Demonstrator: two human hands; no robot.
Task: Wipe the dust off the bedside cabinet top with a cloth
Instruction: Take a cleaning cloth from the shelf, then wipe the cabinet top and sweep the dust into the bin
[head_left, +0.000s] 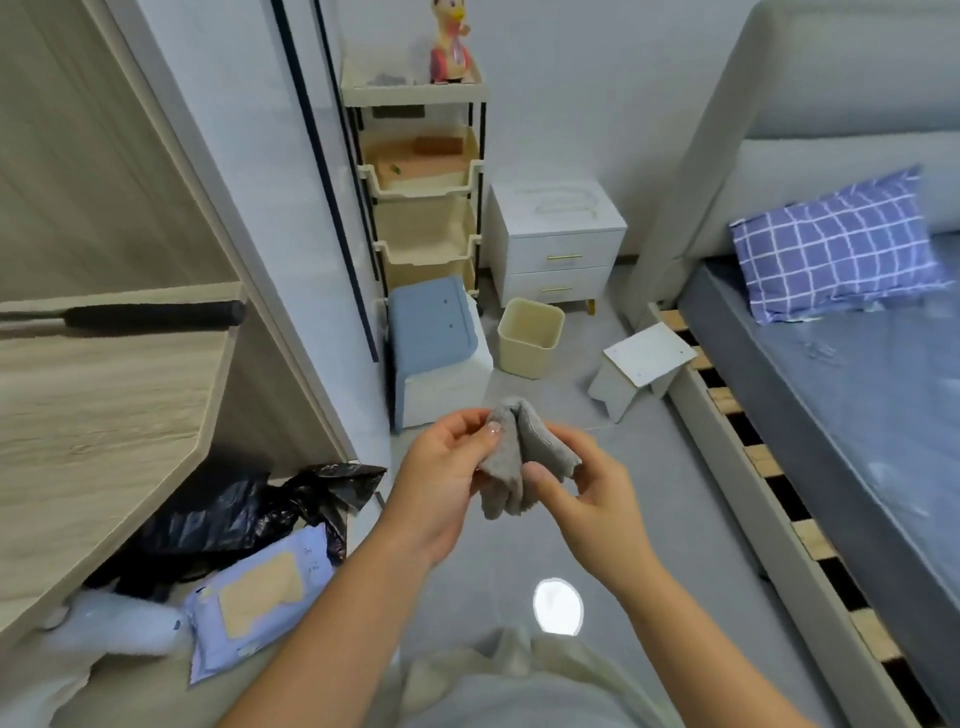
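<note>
A folded grey cloth (511, 457) hangs between both hands in front of me, above the grey floor. My left hand (441, 478) pinches its left side with thumb and fingers. My right hand (587, 493) grips its right side. The white bedside cabinet (558, 241) with two drawers stands far ahead against the wall, between a shelf rack and the bed. A pale cable lies coiled on its top (566, 205). Both hands are well short of the cabinet.
A cream waste bin (530, 338) and a blue-topped stool (434, 343) stand before the cabinet; a tipped white stool (641, 366) lies by the bed frame (779, 467). The tiered rack (423, 182) stands left of the cabinet. A wooden shelf unit (104, 389), black bags (249, 512) and a wipes pack (260, 587) lie at left.
</note>
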